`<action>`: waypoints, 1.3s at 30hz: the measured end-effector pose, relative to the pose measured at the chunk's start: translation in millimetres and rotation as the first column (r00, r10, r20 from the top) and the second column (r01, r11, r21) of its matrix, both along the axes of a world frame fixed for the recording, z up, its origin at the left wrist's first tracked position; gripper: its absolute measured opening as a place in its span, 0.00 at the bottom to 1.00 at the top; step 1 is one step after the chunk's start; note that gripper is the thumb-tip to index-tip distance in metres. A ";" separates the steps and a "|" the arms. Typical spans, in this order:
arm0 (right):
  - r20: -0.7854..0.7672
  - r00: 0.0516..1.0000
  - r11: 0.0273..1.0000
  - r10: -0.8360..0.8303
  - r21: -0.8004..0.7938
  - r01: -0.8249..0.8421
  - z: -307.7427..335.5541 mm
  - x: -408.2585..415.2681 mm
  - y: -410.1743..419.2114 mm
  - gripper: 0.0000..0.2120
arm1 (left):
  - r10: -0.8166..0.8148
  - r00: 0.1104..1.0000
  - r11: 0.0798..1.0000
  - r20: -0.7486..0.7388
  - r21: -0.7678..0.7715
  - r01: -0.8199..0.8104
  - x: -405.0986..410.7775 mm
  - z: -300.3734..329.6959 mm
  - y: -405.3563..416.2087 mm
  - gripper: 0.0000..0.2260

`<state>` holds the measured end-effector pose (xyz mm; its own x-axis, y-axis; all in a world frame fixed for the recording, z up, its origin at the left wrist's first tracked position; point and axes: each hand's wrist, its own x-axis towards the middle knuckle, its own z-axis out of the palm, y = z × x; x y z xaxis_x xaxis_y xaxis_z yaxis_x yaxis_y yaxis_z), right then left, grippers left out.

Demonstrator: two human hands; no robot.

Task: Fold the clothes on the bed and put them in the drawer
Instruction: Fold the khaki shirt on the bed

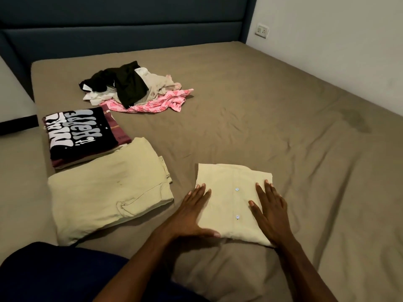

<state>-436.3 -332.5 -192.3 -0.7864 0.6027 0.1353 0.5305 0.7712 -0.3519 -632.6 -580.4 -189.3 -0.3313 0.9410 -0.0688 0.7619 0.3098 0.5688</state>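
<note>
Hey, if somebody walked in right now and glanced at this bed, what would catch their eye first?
Probably the two hands, left hand and right hand, pressed flat on a folded cream button shirt near the front of the bed. Next, the black printed tee topping a folded stack at the left, and the unfolded pile with pink fabric further back.

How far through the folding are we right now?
Done: folded cream trousers and a folded stack topped by a black printed tee. In hand: left hand and right hand press flat on the folded buttoned shirt. Left: the unfolded pile; no drawer visible.
</note>
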 end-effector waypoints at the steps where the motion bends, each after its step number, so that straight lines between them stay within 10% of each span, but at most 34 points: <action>1: -0.035 0.999 1.000 0.030 -0.001 -0.030 4.2 10.3 -7.0 0.36 | -0.018 1.000 1.000 -0.021 -0.017 0.017 1.4 2.4 -8.2 0.58; 9: -0.049 0.954 0.946 0.295 0.158 -0.285 -1.2 64.3 -49.7 0.41 | -0.045 0.881 0.997 -0.472 0.031 0.067 12.2 -10.4 -18.4 0.40; 22: -0.145 0.954 0.914 0.262 0.354 -0.198 54.3 6.6 -92.1 0.27 | 0.388 0.837 0.817 -0.386 0.565 -0.118 32.0 47.7 -13.2 0.18; 26: -0.349 0.919 0.973 0.182 -0.071 -0.219 136.6 -19.3 -70.8 0.09 | 0.590 0.764 0.650 -0.260 0.714 -0.259 26.6 125.3 9.0 0.07; 31: -0.411 0.891 0.536 -0.194 -0.805 -0.255 183.3 -54.4 -43.0 0.03 | 0.524 0.794 0.734 -0.309 0.636 -0.237 -18.2 187.5 62.8 0.12; 36: -0.057 0.964 0.472 -0.258 -0.879 0.074 145.0 -66.8 14.9 0.17 | 0.463 0.841 0.775 -0.278 0.588 -0.233 -35.4 188.9 83.4 0.21; 39: 0.143 0.973 0.805 -0.180 -0.547 0.229 94.3 -53.5 35.6 0.17 | 0.448 0.841 0.804 -0.304 0.549 -0.231 -25.3 136.5 63.8 0.20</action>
